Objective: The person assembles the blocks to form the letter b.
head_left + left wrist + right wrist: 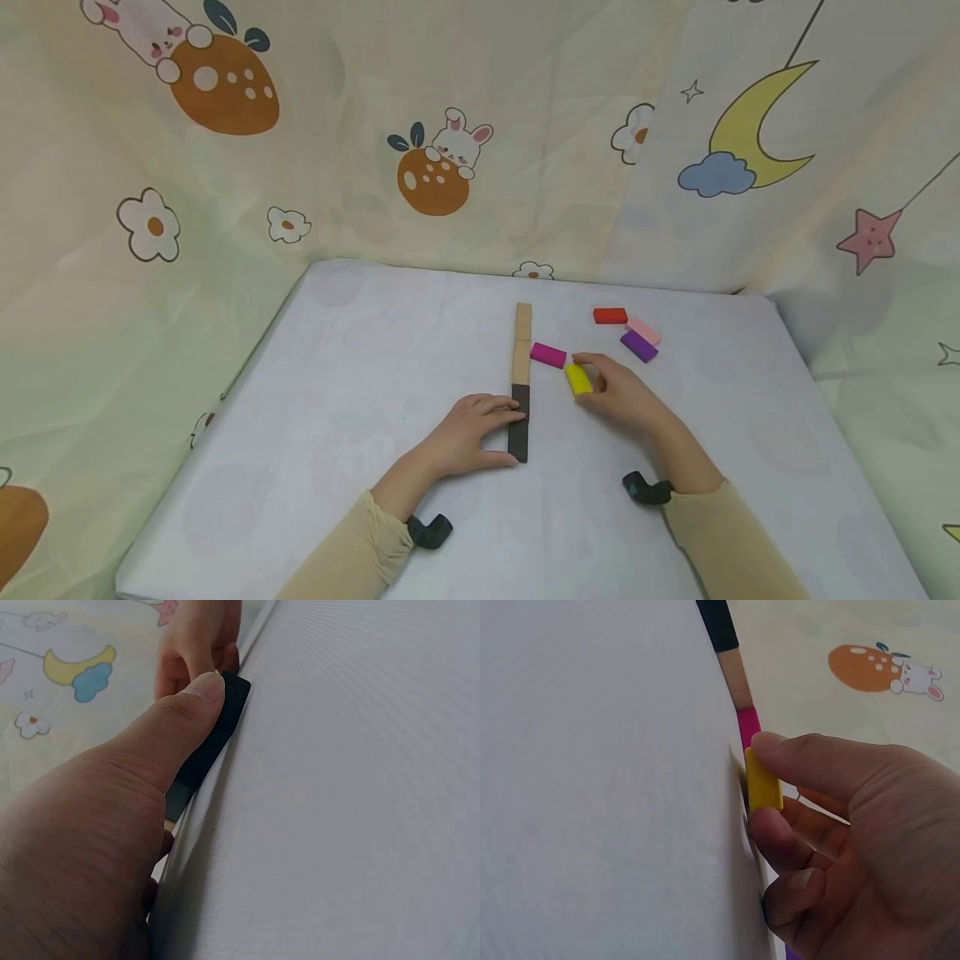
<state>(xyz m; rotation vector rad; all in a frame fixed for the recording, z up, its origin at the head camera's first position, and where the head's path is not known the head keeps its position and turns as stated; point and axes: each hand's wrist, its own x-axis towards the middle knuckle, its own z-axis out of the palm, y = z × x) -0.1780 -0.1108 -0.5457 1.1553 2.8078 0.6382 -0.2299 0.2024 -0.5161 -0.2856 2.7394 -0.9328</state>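
Observation:
A straight row runs away from me in the head view: two black blocks (pixel 519 440) at the near end, two plain wooden blocks (pixel 522 342) beyond them. My left hand (pixel 472 435) lies along the row's left side, its fingertips and thumb touching the black blocks. In the left wrist view the thumb rests against a black block (pixel 214 739). Between thumb and fingers, my right hand (pixel 622 396) pinches a yellow block (pixel 763 780) right of the row. Just beyond it, a magenta block (pixel 548 355) slants, its left end at the wooden part of the row.
Farther right and back are a red block (pixel 610 316), a pink block (pixel 645 330) and a purple block (pixel 639 347), grouped close together. All lie on a white-covered table (pixel 300 375). A printed cloth (pixel 337 150) with rabbits and flowers hangs behind.

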